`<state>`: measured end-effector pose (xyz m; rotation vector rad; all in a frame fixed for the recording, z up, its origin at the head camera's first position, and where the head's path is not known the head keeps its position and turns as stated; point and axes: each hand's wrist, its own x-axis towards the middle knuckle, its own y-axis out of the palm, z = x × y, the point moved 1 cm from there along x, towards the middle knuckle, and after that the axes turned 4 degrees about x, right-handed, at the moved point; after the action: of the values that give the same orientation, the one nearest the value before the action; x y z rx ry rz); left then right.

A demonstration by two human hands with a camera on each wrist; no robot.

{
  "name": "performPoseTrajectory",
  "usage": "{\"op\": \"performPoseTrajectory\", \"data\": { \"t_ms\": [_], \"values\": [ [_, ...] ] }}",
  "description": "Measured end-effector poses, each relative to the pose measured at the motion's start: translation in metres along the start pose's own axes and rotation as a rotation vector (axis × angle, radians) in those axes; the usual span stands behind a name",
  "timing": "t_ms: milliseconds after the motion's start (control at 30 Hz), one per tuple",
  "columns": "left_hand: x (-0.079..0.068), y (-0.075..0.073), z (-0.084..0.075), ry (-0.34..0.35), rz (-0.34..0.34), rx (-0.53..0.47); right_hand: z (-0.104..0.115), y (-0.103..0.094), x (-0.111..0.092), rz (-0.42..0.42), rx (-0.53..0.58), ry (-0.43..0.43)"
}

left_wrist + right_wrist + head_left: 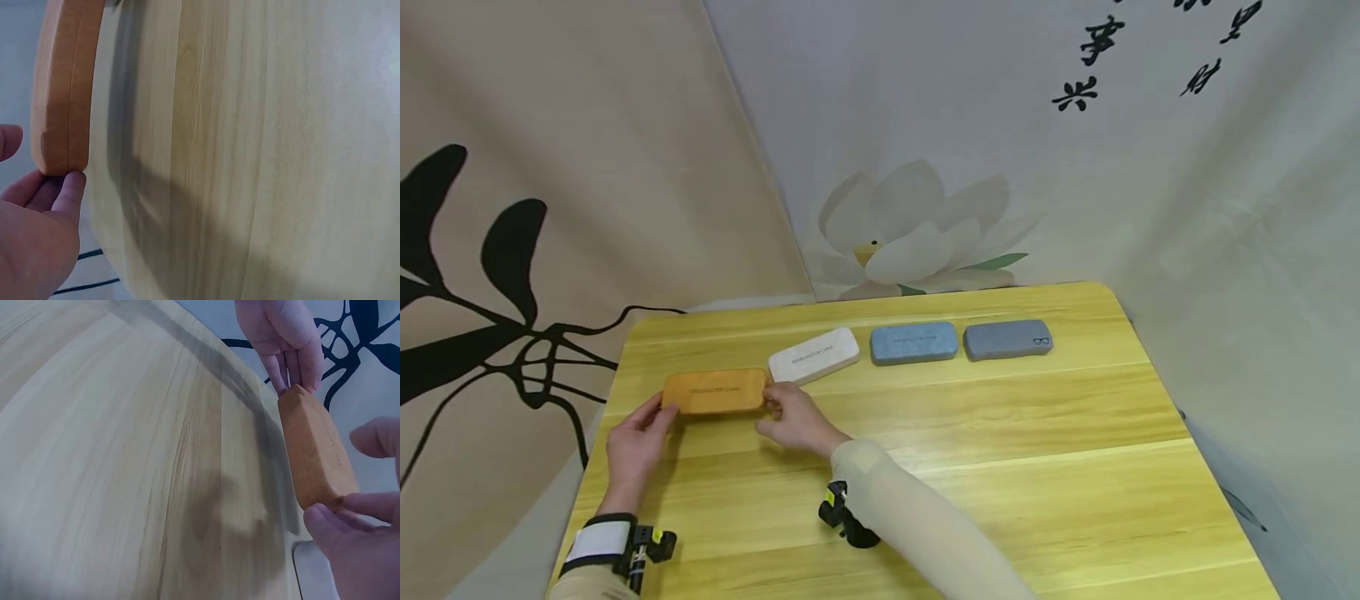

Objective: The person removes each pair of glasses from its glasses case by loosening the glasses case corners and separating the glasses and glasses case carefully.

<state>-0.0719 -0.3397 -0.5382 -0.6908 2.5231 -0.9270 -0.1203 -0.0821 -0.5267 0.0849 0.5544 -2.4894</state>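
An orange glasses case [715,392] with small print on its lid is held between both hands, a little above the table, its shadow apart from it in the wrist views. At its left end my left hand [636,446] grips with the fingertips; the left wrist view shows those fingers [70,190] against the case's end. My right hand [801,423] holds the opposite end, its fingertips [322,519] on the corner in the right wrist view. Just beyond the right hand lies a white glasses case [814,355], set at a slant.
A light blue glasses case [914,343] and a grey-blue glasses case [1008,340] lie in a row to the right, near the back edge of the wooden table [1000,467]. Printed curtains [910,125] hang behind it.
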Motion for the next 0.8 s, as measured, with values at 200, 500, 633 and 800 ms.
{"op": "performPoseTrajectory", "data": {
  "t_ms": [200, 500, 633, 800],
  "values": [
    [0.008, -0.002, -0.002, -0.027, 0.038, 0.016, 0.001, 0.004, 0.005, 0.022, 0.058, 0.052],
    [0.019, -0.002, -0.004, -0.013, 0.026, 0.046, -0.004, 0.014, 0.013, 0.058, 0.118, 0.123],
    [0.024, -0.001, -0.006, -0.014, 0.016, 0.040, -0.005, 0.019, 0.017, 0.075, 0.102, 0.114],
    [0.031, 0.000, -0.006, -0.020, -0.005, 0.024, -0.004, 0.023, 0.020, 0.082, 0.103, 0.130]
  ]
}}
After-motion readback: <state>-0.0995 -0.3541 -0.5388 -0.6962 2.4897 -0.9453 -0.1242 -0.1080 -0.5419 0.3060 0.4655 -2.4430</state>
